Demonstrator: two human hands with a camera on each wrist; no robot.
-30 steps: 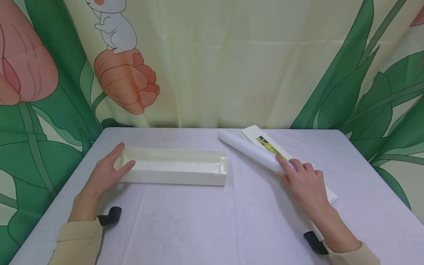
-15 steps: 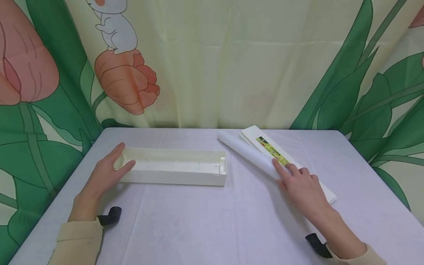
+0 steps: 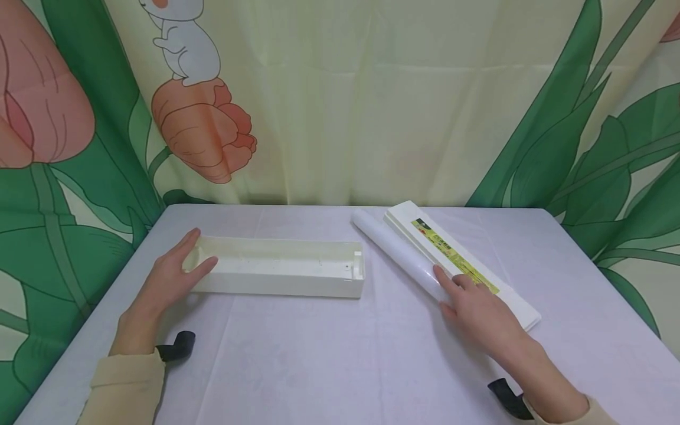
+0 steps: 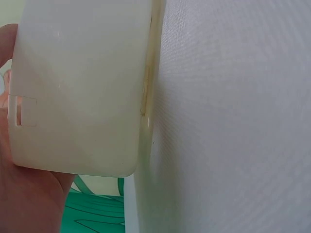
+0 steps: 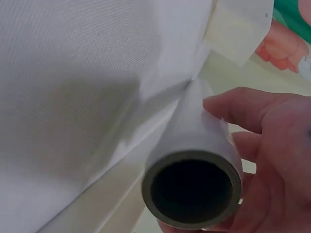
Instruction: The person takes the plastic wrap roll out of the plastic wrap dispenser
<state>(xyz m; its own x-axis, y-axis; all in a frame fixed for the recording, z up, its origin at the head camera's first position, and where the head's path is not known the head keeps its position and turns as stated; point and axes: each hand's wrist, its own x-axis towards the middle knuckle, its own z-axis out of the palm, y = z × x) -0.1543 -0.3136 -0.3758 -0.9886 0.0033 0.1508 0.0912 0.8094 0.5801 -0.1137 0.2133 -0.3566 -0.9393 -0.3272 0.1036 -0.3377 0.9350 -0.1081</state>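
My left hand (image 3: 163,281) grips the left end of a long white open-topped box (image 3: 276,285), with the thumb over its front wall. In the left wrist view the end wall of the box (image 4: 80,87) fills much of the picture. My right hand (image 3: 480,319) holds the near end of a roll of cling film (image 3: 395,249), which slants across the table on the right. Its hollow cardboard core (image 5: 192,189) faces the right wrist camera. Beside the roll lies a flat white lid-like piece (image 3: 511,300) with a yellow-green label (image 3: 451,252).
A white cloth (image 3: 297,354) covers the table. Behind it hangs a printed curtain (image 3: 340,130) with flowers, leaves and a rabbit. Dark wrist-worn devices (image 3: 177,347) show near both sleeves.
My right hand has shifted left and nearer to me, swinging the near end of the roll away from the white flat piece. More of the label shows. The left hand and the box stay still.
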